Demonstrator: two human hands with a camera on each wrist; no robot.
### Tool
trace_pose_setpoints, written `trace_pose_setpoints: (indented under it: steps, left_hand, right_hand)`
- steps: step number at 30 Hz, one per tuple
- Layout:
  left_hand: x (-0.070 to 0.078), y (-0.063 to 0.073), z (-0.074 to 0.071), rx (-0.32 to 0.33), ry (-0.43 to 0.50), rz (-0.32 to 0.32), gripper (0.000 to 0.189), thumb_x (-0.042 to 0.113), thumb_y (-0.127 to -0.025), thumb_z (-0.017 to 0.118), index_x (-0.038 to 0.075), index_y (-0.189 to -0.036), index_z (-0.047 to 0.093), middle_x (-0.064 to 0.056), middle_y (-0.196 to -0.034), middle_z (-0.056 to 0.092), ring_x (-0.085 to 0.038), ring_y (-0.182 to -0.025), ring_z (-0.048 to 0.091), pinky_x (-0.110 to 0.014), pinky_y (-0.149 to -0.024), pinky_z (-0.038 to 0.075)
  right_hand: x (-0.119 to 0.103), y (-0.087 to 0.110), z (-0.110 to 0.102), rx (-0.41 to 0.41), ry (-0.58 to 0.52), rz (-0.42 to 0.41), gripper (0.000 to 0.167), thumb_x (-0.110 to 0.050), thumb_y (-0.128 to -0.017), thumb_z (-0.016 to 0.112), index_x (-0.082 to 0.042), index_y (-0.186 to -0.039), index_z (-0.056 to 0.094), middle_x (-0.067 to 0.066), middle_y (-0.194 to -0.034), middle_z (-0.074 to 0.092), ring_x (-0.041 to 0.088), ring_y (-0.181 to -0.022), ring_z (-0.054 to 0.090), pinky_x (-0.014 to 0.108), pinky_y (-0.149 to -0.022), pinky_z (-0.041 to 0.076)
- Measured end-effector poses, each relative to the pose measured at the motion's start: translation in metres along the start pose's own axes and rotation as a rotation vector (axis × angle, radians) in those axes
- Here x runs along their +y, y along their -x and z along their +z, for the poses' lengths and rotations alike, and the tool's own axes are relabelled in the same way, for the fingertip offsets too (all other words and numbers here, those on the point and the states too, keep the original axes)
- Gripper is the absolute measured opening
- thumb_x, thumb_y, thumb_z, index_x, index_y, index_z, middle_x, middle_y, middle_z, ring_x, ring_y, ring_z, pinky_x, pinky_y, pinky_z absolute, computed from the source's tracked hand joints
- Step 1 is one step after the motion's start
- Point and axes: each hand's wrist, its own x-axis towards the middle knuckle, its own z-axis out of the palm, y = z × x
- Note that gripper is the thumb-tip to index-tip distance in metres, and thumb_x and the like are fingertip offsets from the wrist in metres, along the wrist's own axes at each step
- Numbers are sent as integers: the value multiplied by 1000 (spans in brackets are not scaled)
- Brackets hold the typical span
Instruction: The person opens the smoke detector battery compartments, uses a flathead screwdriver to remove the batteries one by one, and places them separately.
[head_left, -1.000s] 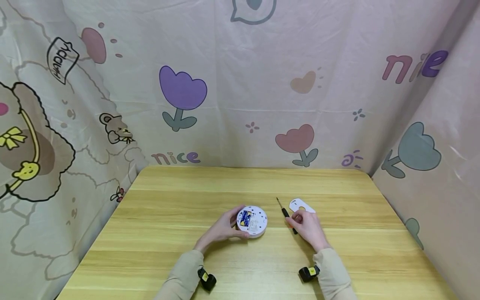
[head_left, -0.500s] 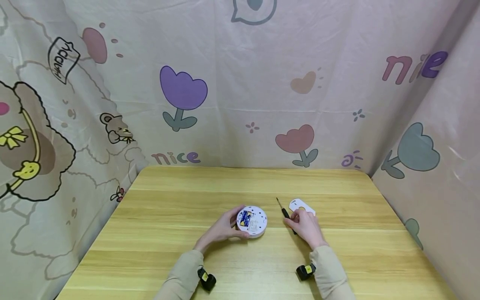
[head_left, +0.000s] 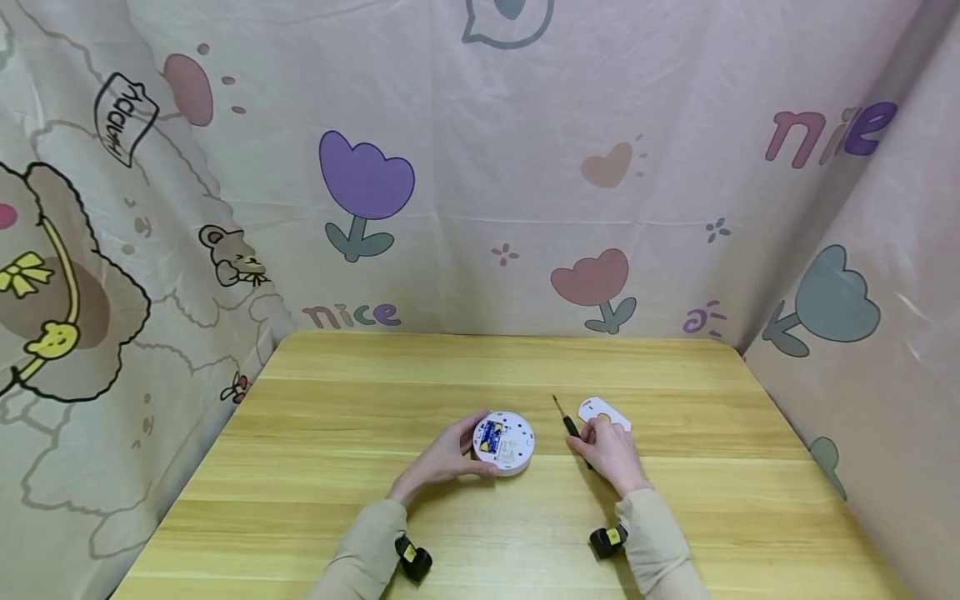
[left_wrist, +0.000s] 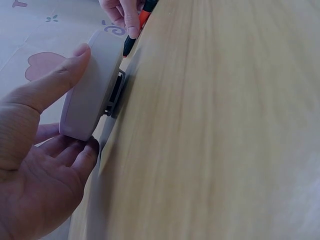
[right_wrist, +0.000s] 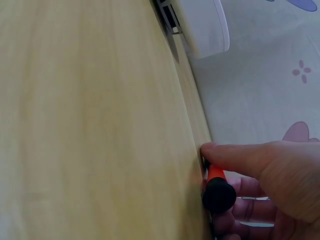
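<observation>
My left hand holds a round white smoke detector by its left side, thumb at the near edge and fingers at the far edge. The detector's back faces up, with blue batteries in its compartment. Seen from the left wrist, a dark slotted part shows beneath the detector. To the right, my right hand pinches the handle of a black and orange screwdriver lying on the table, its tip pointing away. In the right wrist view, thumb and fingers lie on either side of the screwdriver.
A flat white plate with a hole lies just beyond my right hand, partly covered by it. The wooden table ends at a patterned cloth at the back and sides. A small black camera sits at each wrist.
My right hand has shifted slightly left, its thumb and fingers coming onto the screwdriver's handle. The left hand and the smoke detector have stayed in place.
</observation>
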Motion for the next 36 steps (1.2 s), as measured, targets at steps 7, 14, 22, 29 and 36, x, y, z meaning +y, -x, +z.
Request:
trace_pose_setpoints:
  steps: [7,14,22,29,36]
  left_hand:
    - [0,1,0,-2,2,2,104,12,-77,87,-10,-155,22,-32,-161,25,-48,-149,30,-53,-122,30]
    - [1,1,-1,-2,5,9,104,12,-77,87,-10,-154,22,-33,-161,25,-48,-148,30,-53,-122,30]
    - [-3,2,-3,-11,53,9,105,10,-77,87,-12,-154,20,-33,-162,22,-48,-150,27,-52,-123,29]
    - [-6,2,-4,-21,84,20,105,9,-77,86,-12,-154,18,-33,-162,22,-48,-150,26,-52,-123,29]
    - [-6,2,-4,-23,84,20,105,10,-78,86,-12,-155,18,-32,-162,22,-47,-150,26,-51,-123,29]
  right_hand:
    - [-1,0,1,16,40,-25,25,-26,-85,79,-13,-72,63,-1,-68,60,13,-62,54,33,-63,41]
    - [0,1,1,28,24,-33,23,-23,-86,78,-13,-72,64,-2,-65,62,12,-59,53,30,-59,42]
    - [2,2,0,20,-68,-7,20,-19,-86,78,-9,-77,64,0,-65,64,11,-60,52,25,-58,42]
    - [2,2,0,25,-137,5,17,-17,-87,78,-8,-80,66,1,-68,66,10,-62,54,22,-59,42]
    - [6,-1,3,50,-266,0,15,-11,-87,76,0,-97,74,4,-74,69,3,-64,52,17,-61,43]
